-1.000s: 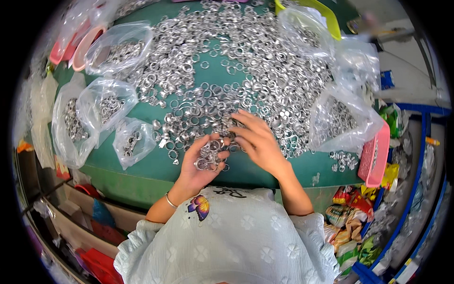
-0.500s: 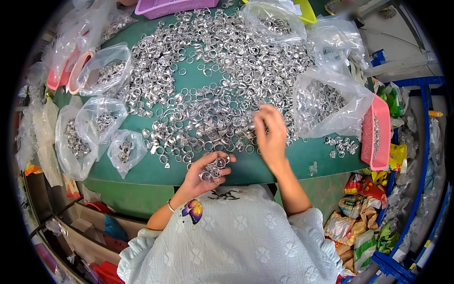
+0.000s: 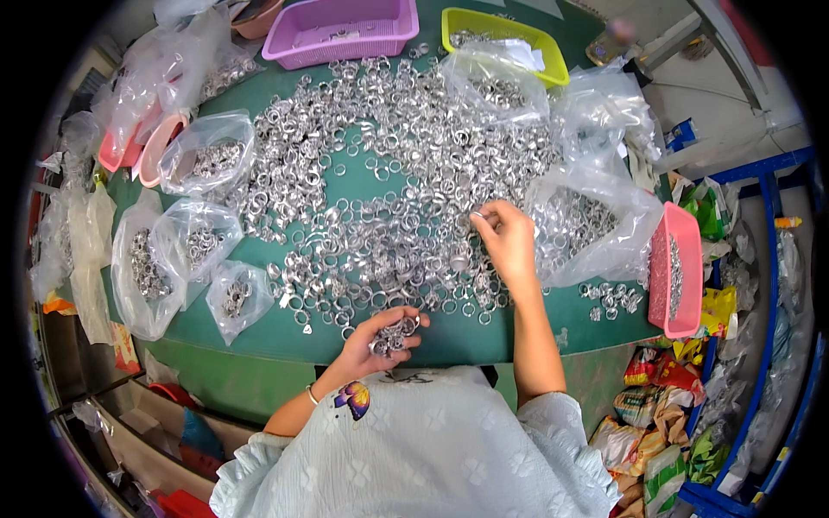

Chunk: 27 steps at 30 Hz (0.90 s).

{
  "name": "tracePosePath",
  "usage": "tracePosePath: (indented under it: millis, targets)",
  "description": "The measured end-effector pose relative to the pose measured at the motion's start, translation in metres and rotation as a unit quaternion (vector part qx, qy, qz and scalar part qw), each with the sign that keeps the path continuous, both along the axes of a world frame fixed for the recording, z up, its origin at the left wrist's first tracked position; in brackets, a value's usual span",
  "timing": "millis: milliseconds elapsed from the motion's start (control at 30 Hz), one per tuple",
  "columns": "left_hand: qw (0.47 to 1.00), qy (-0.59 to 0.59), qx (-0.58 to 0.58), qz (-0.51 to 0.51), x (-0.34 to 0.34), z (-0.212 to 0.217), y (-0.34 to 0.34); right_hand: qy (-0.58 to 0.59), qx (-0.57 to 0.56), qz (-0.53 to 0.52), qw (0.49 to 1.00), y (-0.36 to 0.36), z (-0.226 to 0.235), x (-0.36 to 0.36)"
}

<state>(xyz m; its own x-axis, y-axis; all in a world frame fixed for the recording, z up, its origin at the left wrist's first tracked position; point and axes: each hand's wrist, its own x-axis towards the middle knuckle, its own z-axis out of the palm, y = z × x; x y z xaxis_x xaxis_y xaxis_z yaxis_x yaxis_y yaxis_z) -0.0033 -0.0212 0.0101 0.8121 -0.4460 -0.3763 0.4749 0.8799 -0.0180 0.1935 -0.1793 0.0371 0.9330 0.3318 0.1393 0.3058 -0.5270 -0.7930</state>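
- Table (image 3: 466, 344): the front strip, right of centre, offers the clearest room for moving; a smaller bare patch lies inside the ring spread.
- Loose rings (image 3: 406, 250): spread across the middle of the table, thinning towards the front edge, where single pieces should lift most cleanly.
- Pink basket (image 3: 689, 250): stands at the right edge and limits travel there; a small ring cluster (image 3: 611, 300) lies just beside it.
- Clear bags (image 3: 125, 285): crowd the left edge; their loose film could snag a sleeve.
- Left hand (image 3: 367, 345): at the front edge, fingers curled around a clutch of rings (image 3: 393, 338). Advisable to keep the palm cupped and level, lest pieces spill over the edge.
- Right hand (image 3: 511, 242): above the spread's right part, thumb and forefinger pinching what appears to be one ring (image 3: 477, 214). A light fingertip pinch suits; neighbouring pieces may hook.
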Motion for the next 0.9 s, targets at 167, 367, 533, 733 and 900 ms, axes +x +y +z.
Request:
tracePosePath:
  millis: [167,367,533,733,900]
  targets:
    - [1.000,0.015,0.015,0.002,0.004,-0.002,0.003,0.045,0.293,-0.042,0.954,-0.020,0.045,0.042]
    - [1.000,0.008,0.028,0.009,0.004,0.002,0.009,-0.095,0.361,-0.150,0.916,-0.050,0.076,0.089]
    - [0.998,0.008,0.058,-0.006,0.004,0.006,0.010,-0.305,0.344,-0.214,0.862,-0.048,0.082,0.103]
    - [0.997,0.020,0.070,0.010,0.004,0.007,0.015,-0.378,0.358,-0.193,0.832,-0.029,0.081,0.105]
    - [0.997,0.008,0.078,0.019,0.008,0.009,0.013,-0.494,0.301,-0.117,0.807,-0.001,0.079,0.108]
